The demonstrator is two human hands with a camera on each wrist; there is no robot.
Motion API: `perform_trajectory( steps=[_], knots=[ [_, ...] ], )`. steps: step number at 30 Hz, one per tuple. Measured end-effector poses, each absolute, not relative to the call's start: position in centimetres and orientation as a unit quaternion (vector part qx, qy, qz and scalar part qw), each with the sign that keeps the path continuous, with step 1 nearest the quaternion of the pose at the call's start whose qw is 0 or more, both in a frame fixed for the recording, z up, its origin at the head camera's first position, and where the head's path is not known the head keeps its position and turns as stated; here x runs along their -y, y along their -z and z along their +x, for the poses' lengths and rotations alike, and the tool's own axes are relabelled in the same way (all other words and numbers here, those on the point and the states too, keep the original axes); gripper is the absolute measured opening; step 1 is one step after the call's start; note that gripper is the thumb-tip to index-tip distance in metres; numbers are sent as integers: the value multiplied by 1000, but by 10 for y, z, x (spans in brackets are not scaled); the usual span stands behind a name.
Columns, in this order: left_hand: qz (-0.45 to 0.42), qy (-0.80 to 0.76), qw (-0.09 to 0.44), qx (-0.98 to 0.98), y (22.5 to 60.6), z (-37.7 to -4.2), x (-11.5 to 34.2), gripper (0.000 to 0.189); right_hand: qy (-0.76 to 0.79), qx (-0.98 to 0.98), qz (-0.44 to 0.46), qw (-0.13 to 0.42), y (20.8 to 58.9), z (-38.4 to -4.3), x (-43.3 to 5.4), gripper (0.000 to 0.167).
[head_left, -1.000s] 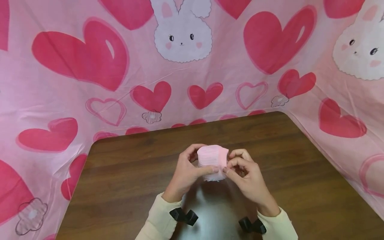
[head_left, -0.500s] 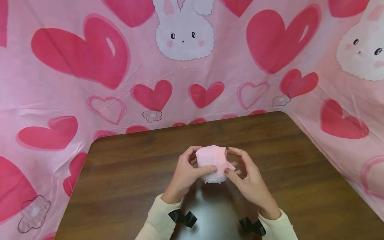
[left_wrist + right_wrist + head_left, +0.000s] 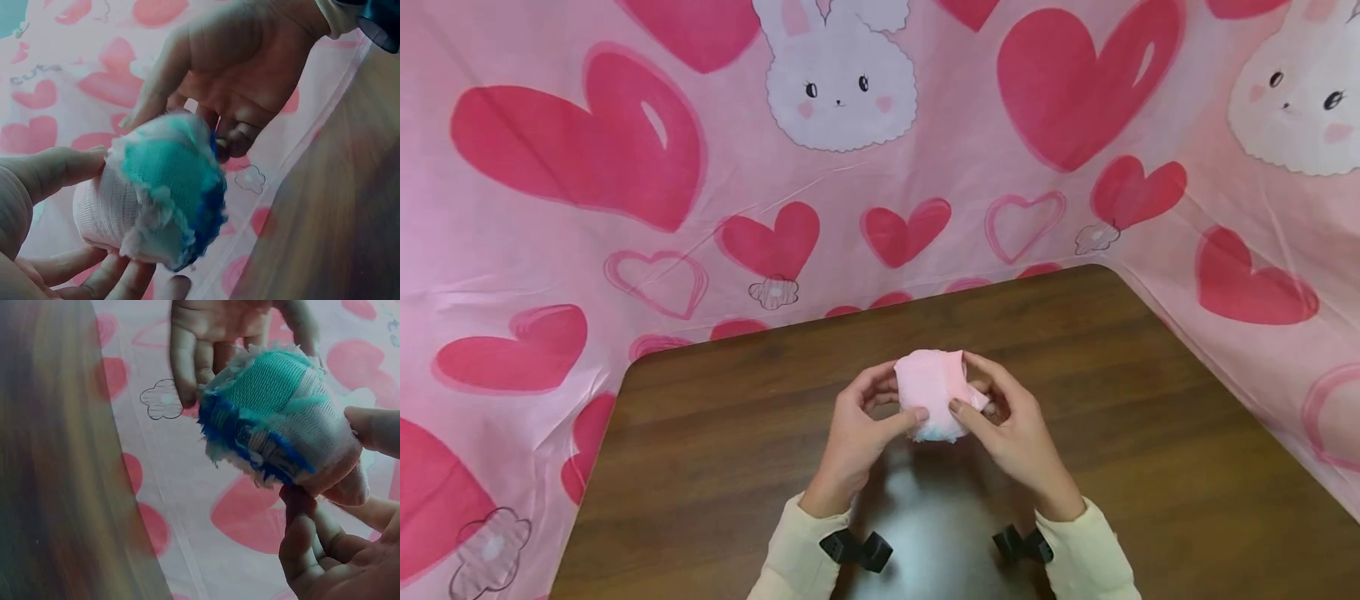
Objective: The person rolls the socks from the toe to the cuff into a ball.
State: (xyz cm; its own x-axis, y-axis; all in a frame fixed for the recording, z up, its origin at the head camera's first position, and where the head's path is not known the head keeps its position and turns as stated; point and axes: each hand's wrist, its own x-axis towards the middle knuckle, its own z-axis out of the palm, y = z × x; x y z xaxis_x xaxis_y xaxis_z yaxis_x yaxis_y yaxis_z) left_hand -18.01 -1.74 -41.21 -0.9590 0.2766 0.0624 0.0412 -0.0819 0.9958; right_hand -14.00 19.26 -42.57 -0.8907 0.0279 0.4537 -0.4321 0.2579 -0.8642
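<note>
A pink knitted sock (image 3: 929, 385), bundled into a rounded ball, is held up over the table between both hands. Its underside shows teal and blue patches with frayed loose threads in the left wrist view, where the bundled sock (image 3: 165, 181) faces the camera. My left hand (image 3: 859, 425) grips its left side, thumb on the near face and fingers behind. On the other side my right hand (image 3: 1017, 429) pinches the edge, thumb in front and fingers at the back. A small flap of the sock sticks out toward the right palm.
The dark wooden table (image 3: 737, 417) lies beneath the hands. A pink cloth (image 3: 850, 183) with hearts and rabbit faces rises behind the table and along its sides. Black wrist devices (image 3: 856, 550) sit at both cream sleeves.
My right fingers have moved from plucking at the sock's right edge to gripping round it. A flap has come out on that side, and the sock has tilted to show more teal below.
</note>
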Motion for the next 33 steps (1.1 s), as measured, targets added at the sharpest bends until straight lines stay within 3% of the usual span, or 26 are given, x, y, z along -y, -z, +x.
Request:
perform_trajectory(
  steps=[16, 24, 33],
  knots=[
    [78, -711, 76, -694, 422, -184, 18, 55, -621, 765, 83, 150, 429, -148, -189, 45],
    [69, -709, 74, -698, 427, -184, 16, 66, -589, 788, 80, 157, 434, -149, -189, 40],
    [72, -700, 83, -705, 439, -185, 17, 56, -576, 806, 63, 123, 445, -149, -191, 38]
  ],
)
